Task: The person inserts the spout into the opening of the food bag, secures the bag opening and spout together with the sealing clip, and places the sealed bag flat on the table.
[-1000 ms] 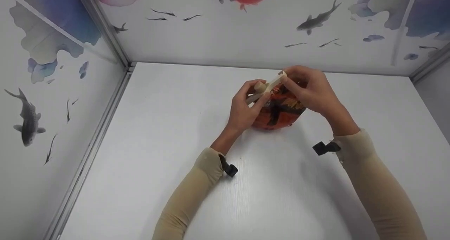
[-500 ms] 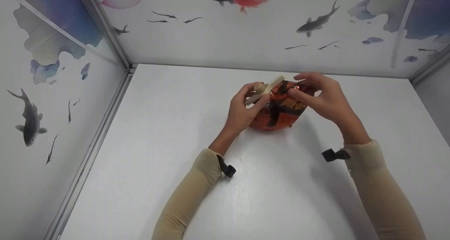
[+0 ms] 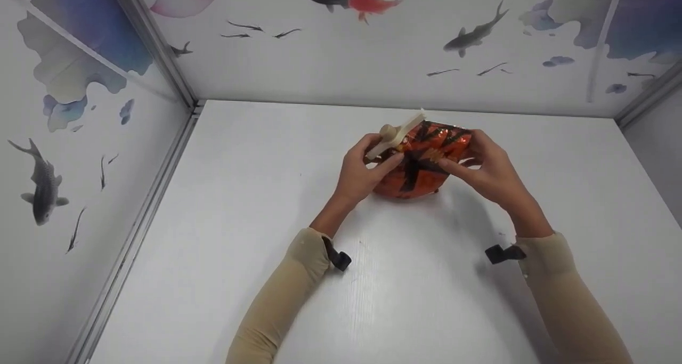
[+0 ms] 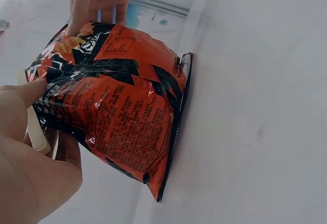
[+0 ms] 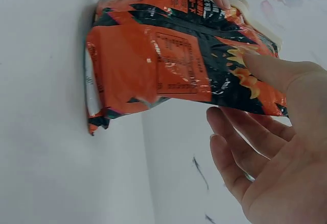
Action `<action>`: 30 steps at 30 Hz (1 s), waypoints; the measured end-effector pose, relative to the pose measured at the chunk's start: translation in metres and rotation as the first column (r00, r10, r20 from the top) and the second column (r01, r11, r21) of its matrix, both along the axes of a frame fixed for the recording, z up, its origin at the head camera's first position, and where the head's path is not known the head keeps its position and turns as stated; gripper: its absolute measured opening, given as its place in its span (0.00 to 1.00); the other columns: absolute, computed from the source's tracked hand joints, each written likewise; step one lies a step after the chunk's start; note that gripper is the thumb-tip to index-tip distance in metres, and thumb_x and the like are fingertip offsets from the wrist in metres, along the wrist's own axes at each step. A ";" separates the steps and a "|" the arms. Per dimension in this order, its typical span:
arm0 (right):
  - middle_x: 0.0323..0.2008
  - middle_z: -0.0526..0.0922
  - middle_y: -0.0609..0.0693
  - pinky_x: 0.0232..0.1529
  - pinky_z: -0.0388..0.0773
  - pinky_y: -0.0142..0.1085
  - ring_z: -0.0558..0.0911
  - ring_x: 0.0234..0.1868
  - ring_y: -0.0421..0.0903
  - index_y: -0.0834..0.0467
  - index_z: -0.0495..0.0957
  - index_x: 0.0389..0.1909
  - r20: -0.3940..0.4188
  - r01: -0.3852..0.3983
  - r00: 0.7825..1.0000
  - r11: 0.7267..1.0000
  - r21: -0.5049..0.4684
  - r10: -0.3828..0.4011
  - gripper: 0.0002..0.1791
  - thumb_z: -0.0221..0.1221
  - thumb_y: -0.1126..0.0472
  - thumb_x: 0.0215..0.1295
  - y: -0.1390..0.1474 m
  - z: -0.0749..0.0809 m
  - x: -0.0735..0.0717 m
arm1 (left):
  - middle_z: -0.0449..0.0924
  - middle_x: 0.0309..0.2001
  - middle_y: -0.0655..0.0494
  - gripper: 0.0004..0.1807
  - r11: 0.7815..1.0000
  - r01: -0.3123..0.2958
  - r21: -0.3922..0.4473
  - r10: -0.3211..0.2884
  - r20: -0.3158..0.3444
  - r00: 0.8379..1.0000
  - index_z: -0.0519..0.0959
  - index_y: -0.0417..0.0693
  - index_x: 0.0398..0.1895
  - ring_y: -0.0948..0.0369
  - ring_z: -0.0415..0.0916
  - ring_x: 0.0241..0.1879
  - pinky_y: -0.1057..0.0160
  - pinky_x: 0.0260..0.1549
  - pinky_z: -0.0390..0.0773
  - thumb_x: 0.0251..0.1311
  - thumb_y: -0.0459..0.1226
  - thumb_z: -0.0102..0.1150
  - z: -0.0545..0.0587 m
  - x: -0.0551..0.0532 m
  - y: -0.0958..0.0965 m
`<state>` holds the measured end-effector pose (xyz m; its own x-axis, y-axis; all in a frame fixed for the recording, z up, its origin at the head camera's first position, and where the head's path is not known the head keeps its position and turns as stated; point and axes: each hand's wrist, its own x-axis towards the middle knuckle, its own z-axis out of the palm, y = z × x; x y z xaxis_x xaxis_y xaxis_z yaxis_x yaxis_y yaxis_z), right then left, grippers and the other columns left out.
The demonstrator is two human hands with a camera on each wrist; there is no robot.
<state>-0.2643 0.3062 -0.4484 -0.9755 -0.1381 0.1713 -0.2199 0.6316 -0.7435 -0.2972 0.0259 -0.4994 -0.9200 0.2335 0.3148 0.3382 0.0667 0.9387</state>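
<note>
An orange-and-black printed snack bag [image 3: 410,180] stands upright on the table, its bottom edge resting on the surface. Along its upper left edge lies a cream plastic bag clip [image 3: 395,135] with a round knob. My left hand [image 3: 359,164] grips the bag's left side at the clip's lower end, thumb on the printed face. The right hand [image 3: 493,169] holds the right side, its thumb [image 5: 273,68] pressing the face and the fingers behind. In the left wrist view the clip [image 4: 37,129] is mostly hidden behind the bag [image 4: 122,112] and the left hand.
The white table [image 3: 256,193] is bounded by a back wall [image 3: 373,60] and a left wall [image 3: 80,156], both printed with fish and leaves. A metal frame edge [image 3: 154,177] runs along the left side. Black camera mounts [image 3: 340,256] sit on both wrists.
My right hand has let go of the clip's upper end and moved down to the bag's right side. The left hand stays at the clip's lower end and has shifted slightly left.
</note>
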 end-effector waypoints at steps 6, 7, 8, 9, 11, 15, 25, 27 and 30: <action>0.65 0.86 0.53 0.61 0.83 0.38 0.86 0.61 0.51 0.50 0.70 0.77 0.077 -0.033 0.997 0.999 0.002 0.033 0.39 0.71 0.42 0.71 0.001 -0.015 0.003 | 0.85 0.60 0.57 0.26 0.999 -0.013 -0.042 0.014 0.028 1.000 0.81 0.51 0.65 0.65 0.81 0.59 0.64 0.59 0.85 0.69 0.48 0.74 -0.005 0.002 -0.005; 0.65 0.86 0.54 0.60 0.84 0.37 0.86 0.61 0.52 0.50 0.71 0.77 0.084 -0.037 0.996 0.999 0.004 0.036 0.38 0.71 0.42 0.71 0.002 -0.018 0.004 | 0.85 0.60 0.57 0.26 0.999 -0.012 -0.045 0.014 0.027 1.000 0.81 0.50 0.65 0.65 0.81 0.60 0.64 0.59 0.85 0.69 0.48 0.74 -0.005 0.002 -0.005; 0.66 0.86 0.54 0.60 0.83 0.34 0.86 0.62 0.52 0.50 0.71 0.76 0.093 -0.039 0.995 0.999 0.002 0.039 0.38 0.71 0.42 0.72 0.002 -0.020 0.004 | 0.85 0.60 0.56 0.26 0.999 -0.011 -0.047 0.012 0.025 1.000 0.81 0.49 0.65 0.64 0.81 0.60 0.64 0.59 0.85 0.69 0.48 0.74 -0.006 0.002 -0.006; 0.65 0.86 0.54 0.59 0.83 0.32 0.86 0.62 0.53 0.50 0.72 0.76 0.098 -0.043 0.994 0.999 0.000 0.043 0.37 0.70 0.42 0.72 0.003 -0.023 0.004 | 0.85 0.59 0.56 0.25 0.999 -0.006 -0.050 0.007 0.021 1.000 0.81 0.49 0.64 0.64 0.82 0.60 0.64 0.59 0.85 0.69 0.48 0.74 -0.007 0.001 -0.006; 0.66 0.86 0.54 0.56 0.81 0.24 0.86 0.63 0.53 0.50 0.73 0.75 0.108 -0.058 0.992 0.998 -0.008 0.058 0.35 0.70 0.43 0.73 0.004 -0.028 0.004 | 0.86 0.59 0.56 0.25 0.998 0.004 -0.057 -0.003 0.015 1.000 0.81 0.48 0.64 0.64 0.82 0.60 0.64 0.60 0.85 0.70 0.48 0.73 -0.008 0.001 -0.008; 0.68 0.84 0.55 0.53 0.79 0.19 0.86 0.64 0.55 0.51 0.72 0.77 0.127 -0.103 0.986 0.995 -0.014 0.104 0.34 0.68 0.46 0.75 0.008 -0.037 0.004 | 0.86 0.58 0.55 0.23 0.998 0.024 -0.063 -0.023 0.007 1.000 0.81 0.48 0.63 0.64 0.83 0.59 0.64 0.61 0.84 0.71 0.47 0.73 -0.011 0.001 -0.008; 0.61 0.89 0.53 0.52 0.82 0.23 0.88 0.59 0.52 0.53 0.82 0.69 0.108 -0.099 0.989 0.995 -0.008 0.099 0.26 0.68 0.46 0.76 0.008 -0.045 0.004 | 0.86 0.58 0.55 0.23 0.997 0.036 -0.070 -0.035 0.012 0.999 0.82 0.48 0.62 0.63 0.83 0.60 0.62 0.62 0.85 0.71 0.48 0.73 -0.010 0.001 -0.012; 0.60 0.89 0.52 0.51 0.82 0.23 0.88 0.58 0.51 0.52 0.83 0.67 0.100 -0.089 0.991 0.996 -0.002 0.089 0.25 0.68 0.45 0.76 0.008 -0.044 0.004 | 0.86 0.58 0.54 0.22 0.997 0.036 -0.063 -0.036 0.000 0.999 0.82 0.48 0.62 0.62 0.83 0.60 0.62 0.61 0.85 0.71 0.47 0.72 -0.010 0.001 -0.012; 0.58 0.91 0.51 0.51 0.81 0.22 0.88 0.56 0.50 0.51 0.85 0.65 0.085 -0.074 0.994 0.997 0.008 0.073 0.23 0.68 0.45 0.76 0.007 -0.044 0.006 | 0.86 0.57 0.53 0.21 0.998 0.037 -0.046 -0.038 -0.016 0.999 0.82 0.47 0.61 0.62 0.84 0.59 0.62 0.60 0.85 0.72 0.45 0.72 -0.010 0.000 -0.011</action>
<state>-0.2587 0.3132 -0.4926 -0.9736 -0.2109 0.0870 -0.2027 0.6244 -0.7544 -0.2968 0.0148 -0.5098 -0.9049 0.2822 0.3186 0.3570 0.0960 0.9291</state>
